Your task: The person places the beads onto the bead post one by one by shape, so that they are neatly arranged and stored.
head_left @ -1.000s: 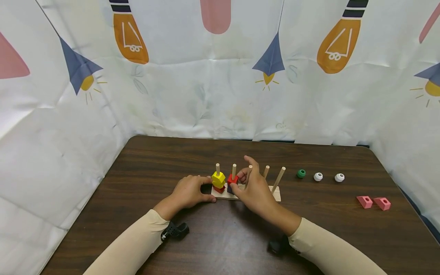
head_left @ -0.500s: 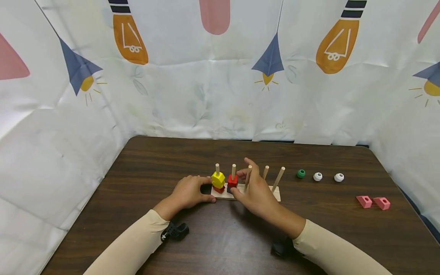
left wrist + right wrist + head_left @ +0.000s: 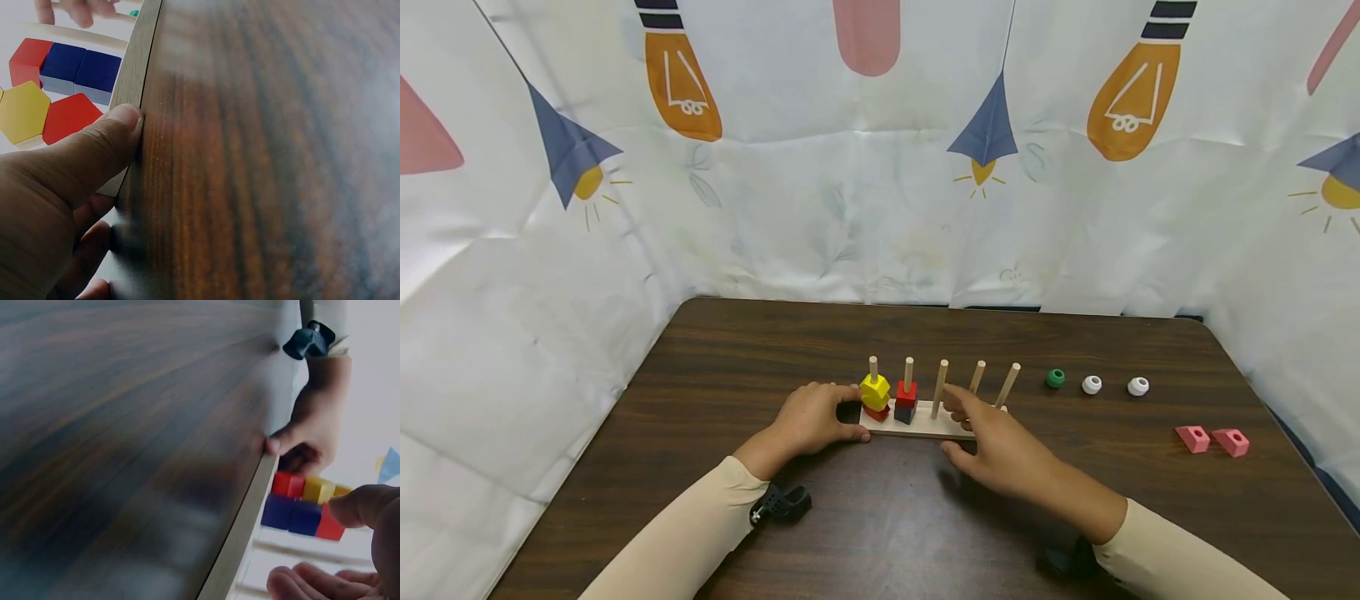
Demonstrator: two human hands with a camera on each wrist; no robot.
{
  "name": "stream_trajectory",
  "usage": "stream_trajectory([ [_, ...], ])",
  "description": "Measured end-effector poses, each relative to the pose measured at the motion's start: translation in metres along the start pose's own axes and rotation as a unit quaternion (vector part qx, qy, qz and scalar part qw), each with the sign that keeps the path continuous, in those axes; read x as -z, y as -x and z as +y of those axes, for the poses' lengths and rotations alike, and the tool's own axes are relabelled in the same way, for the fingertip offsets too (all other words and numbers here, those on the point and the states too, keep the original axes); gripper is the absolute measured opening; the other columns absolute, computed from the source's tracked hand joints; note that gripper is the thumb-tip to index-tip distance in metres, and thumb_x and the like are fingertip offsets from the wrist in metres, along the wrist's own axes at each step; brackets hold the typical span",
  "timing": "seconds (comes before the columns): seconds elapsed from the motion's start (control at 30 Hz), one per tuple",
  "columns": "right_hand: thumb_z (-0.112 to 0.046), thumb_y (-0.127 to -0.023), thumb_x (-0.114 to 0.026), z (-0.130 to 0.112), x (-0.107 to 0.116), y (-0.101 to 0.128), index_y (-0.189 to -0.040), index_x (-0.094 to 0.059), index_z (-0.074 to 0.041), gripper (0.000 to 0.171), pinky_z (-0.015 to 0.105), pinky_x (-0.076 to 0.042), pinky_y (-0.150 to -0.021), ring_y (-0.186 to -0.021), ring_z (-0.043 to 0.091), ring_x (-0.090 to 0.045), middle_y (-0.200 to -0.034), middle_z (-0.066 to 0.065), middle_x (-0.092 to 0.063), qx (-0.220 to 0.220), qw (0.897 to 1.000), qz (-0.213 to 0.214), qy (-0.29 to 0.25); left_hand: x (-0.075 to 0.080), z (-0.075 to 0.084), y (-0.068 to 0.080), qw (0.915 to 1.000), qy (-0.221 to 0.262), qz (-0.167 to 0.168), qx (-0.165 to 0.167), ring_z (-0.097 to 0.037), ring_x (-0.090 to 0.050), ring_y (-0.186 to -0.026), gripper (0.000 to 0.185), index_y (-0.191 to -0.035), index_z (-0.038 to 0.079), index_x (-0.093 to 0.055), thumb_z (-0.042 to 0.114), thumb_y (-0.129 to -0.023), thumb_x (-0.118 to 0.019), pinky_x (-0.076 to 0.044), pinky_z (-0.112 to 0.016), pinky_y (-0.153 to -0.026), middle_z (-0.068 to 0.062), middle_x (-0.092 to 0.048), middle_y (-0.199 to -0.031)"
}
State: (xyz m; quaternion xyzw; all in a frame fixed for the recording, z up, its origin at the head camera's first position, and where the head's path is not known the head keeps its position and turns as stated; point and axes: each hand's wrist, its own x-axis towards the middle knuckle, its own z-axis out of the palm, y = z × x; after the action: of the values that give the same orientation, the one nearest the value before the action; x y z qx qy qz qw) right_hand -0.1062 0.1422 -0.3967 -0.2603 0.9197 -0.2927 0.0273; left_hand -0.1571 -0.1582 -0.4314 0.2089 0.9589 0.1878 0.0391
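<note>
A person's right hand (image 3: 1000,450) hovers loose-fingered and empty over the peg board (image 3: 917,425), whose end the left hand (image 3: 812,419) pinches. Two pegs carry blocks (image 3: 906,393); three stand bare. Beyond, a green ring (image 3: 1056,377), two white rings (image 3: 1092,384) and pink blocks (image 3: 1212,439) lie unstacked on the table (image 3: 775,350).

Right hand (image 3: 1000,450) covers the right end of the peg board (image 3: 917,427). Blue blocks under the red block (image 3: 907,392) barely show from the head view. Right wrist view: surface (image 3: 112,425) smeared with blur, fingers (image 3: 306,581) cut by the bottom edge
</note>
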Motion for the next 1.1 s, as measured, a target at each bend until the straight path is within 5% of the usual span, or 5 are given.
stream_trajectory([
  [0.2, -0.017, -0.093, -0.078, 0.021, 0.015, 0.015, -0.14, -0.056, -0.005, 0.054, 0.043, -0.056, -0.085, -0.105, 0.026, -0.069, -0.121, 0.007, -0.069, 0.023, 0.999, 0.008, 0.024, 0.0, -0.001, 0.0, 1.0, -0.003, 0.0, -0.001, -0.031, -0.068, -0.107, 0.063, -0.128, 0.017, -0.073, 0.051, -0.077, -0.088, -0.053, -0.051, -0.087, -0.006, -0.072, -0.122],
  [0.63, -0.015, -0.089, -0.081, 0.071, 0.038, 0.046, -0.128, -0.066, -0.009, 0.042, 0.039, -0.057, -0.073, -0.091, 0.02, -0.069, -0.119, 0.004, -0.069, 0.037, 0.993, 0.074, 0.079, -0.001, 0.0, 0.0, 1.0, -0.005, 0.0, 0.0, -0.032, -0.068, -0.108, 0.063, -0.128, 0.018, -0.073, 0.051, -0.076, -0.088, -0.053, -0.051, -0.089, -0.005, -0.072, -0.123],
  [1.1, -0.013, -0.091, -0.078, 0.125, 0.074, 0.073, -0.127, -0.065, -0.002, 0.04, 0.06, -0.053, -0.075, -0.095, 0.038, -0.068, -0.119, 0.018, -0.068, -0.059, 0.986, 0.128, 0.091, 0.0, 0.001, 0.0, 1.0, -0.005, -0.001, 0.003, -0.032, -0.068, -0.108, 0.064, -0.128, 0.017, -0.073, 0.051, -0.076, -0.088, -0.053, -0.052, -0.089, -0.006, -0.072, -0.123],
])
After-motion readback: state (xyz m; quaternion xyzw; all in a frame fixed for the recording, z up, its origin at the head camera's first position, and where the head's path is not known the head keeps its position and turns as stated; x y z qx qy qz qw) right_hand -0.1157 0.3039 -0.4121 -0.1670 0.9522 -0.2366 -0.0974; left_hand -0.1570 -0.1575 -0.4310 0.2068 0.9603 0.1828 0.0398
